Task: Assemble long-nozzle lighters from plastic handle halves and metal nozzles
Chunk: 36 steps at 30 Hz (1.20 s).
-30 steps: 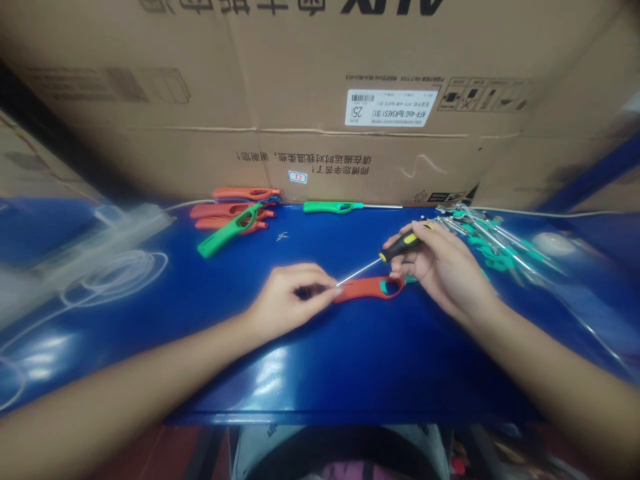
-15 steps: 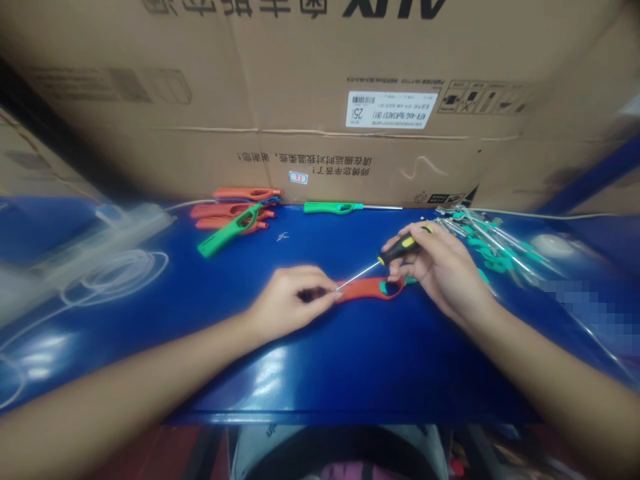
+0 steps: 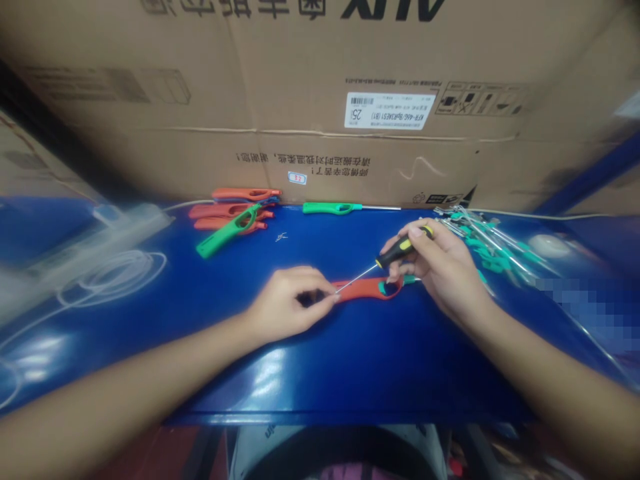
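My right hand (image 3: pixel 440 260) is closed around a screwdriver (image 3: pixel 400 253) with a black and yellow handle, its thin metal shaft slanting down to the left. The shaft's tip meets the left end of an orange gas lighter (image 3: pixel 363 288) that lies on the blue table. At that same end my left hand (image 3: pixel 293 300) pinches with thumb and forefinger, right at the screwdriver's tip. Whether a screw is between those fingers is too small to tell. Teal parts show in the lighter's trigger loop and at its right end, partly behind my right hand.
Orange lighter bodies (image 3: pixel 225 212) and a green one (image 3: pixel 225 233) lie at the back left. A green lighter (image 3: pixel 327 208) with a metal rod rests by the cardboard box (image 3: pixel 300 107). Teal pieces with metal rods (image 3: pixel 493 247) are heaped right. A white cable (image 3: pixel 113 280) coils left.
Both hands, the screwdriver and the orange lighter stay nearly in place. Slightly more of the lighter's teal right end shows beside my right hand.
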Each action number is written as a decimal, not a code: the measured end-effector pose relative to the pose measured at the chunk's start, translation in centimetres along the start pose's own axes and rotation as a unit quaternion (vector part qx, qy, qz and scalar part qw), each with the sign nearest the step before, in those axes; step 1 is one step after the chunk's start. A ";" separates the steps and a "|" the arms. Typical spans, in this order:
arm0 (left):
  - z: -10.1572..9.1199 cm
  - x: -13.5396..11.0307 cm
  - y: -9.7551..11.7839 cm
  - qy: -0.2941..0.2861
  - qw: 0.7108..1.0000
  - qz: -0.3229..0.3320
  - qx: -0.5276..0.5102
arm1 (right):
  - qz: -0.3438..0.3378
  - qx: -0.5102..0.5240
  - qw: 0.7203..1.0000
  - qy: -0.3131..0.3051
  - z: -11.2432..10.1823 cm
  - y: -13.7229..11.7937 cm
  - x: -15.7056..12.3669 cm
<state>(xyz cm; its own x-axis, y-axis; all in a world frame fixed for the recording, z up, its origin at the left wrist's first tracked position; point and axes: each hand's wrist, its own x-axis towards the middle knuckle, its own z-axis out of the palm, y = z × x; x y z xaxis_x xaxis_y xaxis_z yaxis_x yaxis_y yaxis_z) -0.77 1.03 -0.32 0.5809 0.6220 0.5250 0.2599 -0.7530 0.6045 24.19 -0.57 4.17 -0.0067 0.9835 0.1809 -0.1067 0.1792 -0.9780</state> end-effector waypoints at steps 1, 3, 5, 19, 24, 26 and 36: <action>0.0 0.0 0.0 -0.003 1.000 0.003 0.003 | -0.010 -0.012 1.000 -0.002 0.0 -0.1 -0.1; 0.0 0.0 0.0 -0.016 1.000 0.013 0.010 | -0.030 -0.042 0.999 -0.005 0.2 -0.3 -0.4; -0.1 -0.1 0.1 -0.036 0.999 0.023 0.018 | -0.050 -0.074 0.996 -0.008 0.3 -0.6 -0.8; 0.0 -0.3 0.1 -0.117 0.991 0.031 0.058 | -0.312 -0.346 0.882 -0.073 0.1 -0.3 -2.7; 0.1 -0.2 0.1 -0.131 0.990 0.035 0.049 | -0.363 -0.299 0.879 -0.073 0.5 0.4 -2.9; 0.0 -0.2 0.1 -0.140 0.988 0.040 0.044 | -0.372 -0.268 0.884 -0.090 0.6 0.8 -3.0; 0.0 0.0 0.1 -0.137 0.990 0.035 0.021 | -0.384 -0.291 0.846 -0.228 0.7 0.0 -3.1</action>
<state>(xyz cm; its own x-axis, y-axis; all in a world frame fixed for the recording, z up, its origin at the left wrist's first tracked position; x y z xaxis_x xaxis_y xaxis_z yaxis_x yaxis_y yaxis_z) -0.70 0.93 -0.27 0.7843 0.4905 0.3799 0.2402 -0.8046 0.5430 23.50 -3.64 3.68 -0.5549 0.4821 0.6780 0.2532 0.8742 -0.4143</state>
